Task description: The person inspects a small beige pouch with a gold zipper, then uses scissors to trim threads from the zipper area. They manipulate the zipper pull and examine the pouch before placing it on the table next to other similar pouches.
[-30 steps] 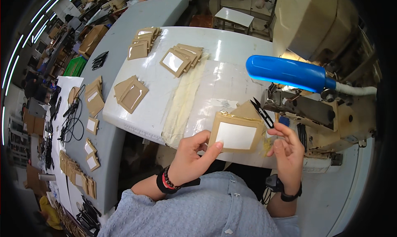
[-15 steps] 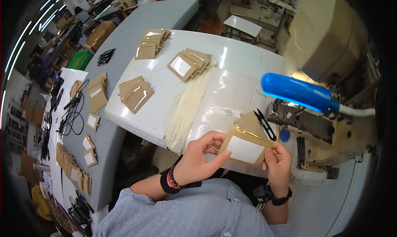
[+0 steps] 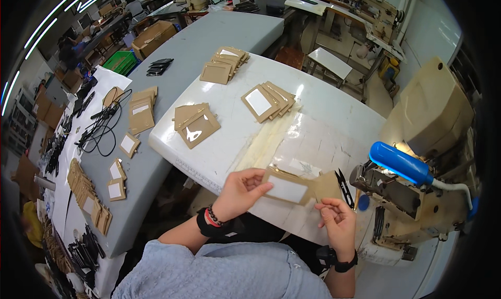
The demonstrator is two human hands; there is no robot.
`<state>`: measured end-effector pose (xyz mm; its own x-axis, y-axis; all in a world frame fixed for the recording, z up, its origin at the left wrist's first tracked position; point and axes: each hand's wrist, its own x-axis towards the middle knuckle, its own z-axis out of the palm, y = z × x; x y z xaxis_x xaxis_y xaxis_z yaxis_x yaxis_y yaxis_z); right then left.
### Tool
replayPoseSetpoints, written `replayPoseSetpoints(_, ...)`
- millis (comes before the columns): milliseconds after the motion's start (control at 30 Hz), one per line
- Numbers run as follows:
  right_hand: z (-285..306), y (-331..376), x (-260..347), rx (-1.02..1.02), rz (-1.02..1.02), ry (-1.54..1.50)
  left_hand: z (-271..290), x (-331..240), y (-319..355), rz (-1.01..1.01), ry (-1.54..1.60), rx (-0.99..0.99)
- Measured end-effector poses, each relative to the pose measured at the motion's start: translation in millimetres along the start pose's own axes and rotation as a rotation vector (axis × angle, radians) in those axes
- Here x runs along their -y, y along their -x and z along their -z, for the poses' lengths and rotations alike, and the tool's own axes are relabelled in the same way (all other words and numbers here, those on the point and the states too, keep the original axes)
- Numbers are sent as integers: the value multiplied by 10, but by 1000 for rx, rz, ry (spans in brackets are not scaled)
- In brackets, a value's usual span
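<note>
A tan card holder (image 3: 286,187) with a white window and a gold-coloured strip along its upper edge is tilted above the front of the white sewing table (image 3: 219,153). My left hand (image 3: 241,194) pinches its left end between thumb and fingers. To its right, my right hand (image 3: 338,222) has loosely bent fingers, apart from one another, with nothing visible between them. Just beyond those fingertips lies another tan piece (image 3: 327,186), partly hidden by the hand. Black thread snips (image 3: 344,188) rest against its right side, beside the sewing machine (image 3: 391,194).
Stacks of tan holders stand at the table's back (image 3: 216,72), middle (image 3: 259,102) and left (image 3: 198,128). More lie on the grey table (image 3: 156,166) with a black cord (image 3: 104,121). A blue lamp (image 3: 399,162) hangs over the machine at right.
The holder has moved left in my left hand. My right hand has let go of its right edge, and more of the tan piece behind it shows. The view has shifted.
</note>
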<state>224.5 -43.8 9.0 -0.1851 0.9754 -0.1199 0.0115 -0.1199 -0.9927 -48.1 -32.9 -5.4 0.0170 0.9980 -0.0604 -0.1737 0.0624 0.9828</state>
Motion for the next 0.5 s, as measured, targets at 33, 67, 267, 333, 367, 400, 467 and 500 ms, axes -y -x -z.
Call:
replayPoseSetpoints(33,24,-10,-23,-8,-5,17,95,-18,-31,-16,6,-51)
replayPoseSetpoints(67,48,-21,-47,-17,-10,30,186,-50,-75,-31,9,-100)
replayPoseSetpoints(267,178,7,-194,-74,-46,57,549,-204,-216,-230,-95,-424)
replayPoseSetpoints(333,236,34,-249,-114,-31,72,674,-182,-286,-325,-154,-512)
replayPoseSetpoints(367,266,40,-279,-135,-16,79,714,-206,-309,-349,-208,-552)
replayPoseSetpoints(400,302,47,-314,-157,-1,86,742,-234,-330,-373,-262,-591)
replayPoseSetpoints(467,408,52,-402,-178,-10,87,838,-207,-376,-435,-388,-685)
replayPoseSetpoints(500,449,42,-451,-182,-14,84,897,-181,-405,-471,-455,-682)
